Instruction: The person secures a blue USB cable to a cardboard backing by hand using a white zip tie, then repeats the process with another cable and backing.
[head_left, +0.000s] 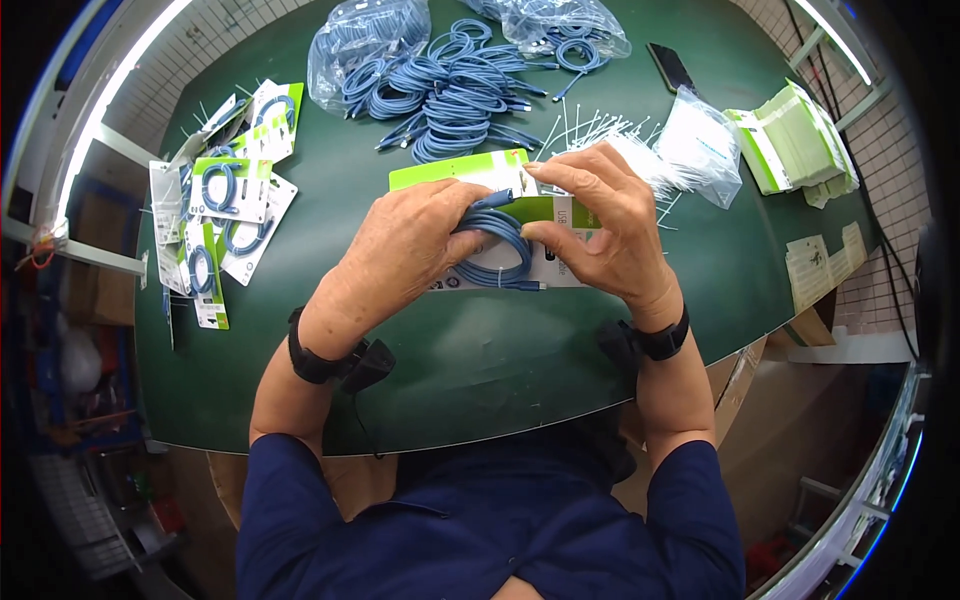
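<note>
In front of me is a green-and-white packaging card [455, 169], with a coiled blue cable [525, 262] lying over it. The fingers and thumb of my left hand [415, 235] close round the left side of the coil, near a plug at its upper end. A pale tie binds the coil at its lower side, where a second plug points right. My right hand [610, 215] is at the card's right part, thumb and index finger spread apart. Its thumb tip meets the coil's right edge, and the index fingertip is by the card's upper edge. Its other fingers are partly hidden.
Carded cables [220, 190] lie piled at the left. Loose blue coils [450, 90] and a plastic bag of cables [365, 45] fill the back. White cable ties [610, 140], a phone [668, 66] and a stack of cards [795, 145] are toward the right.
</note>
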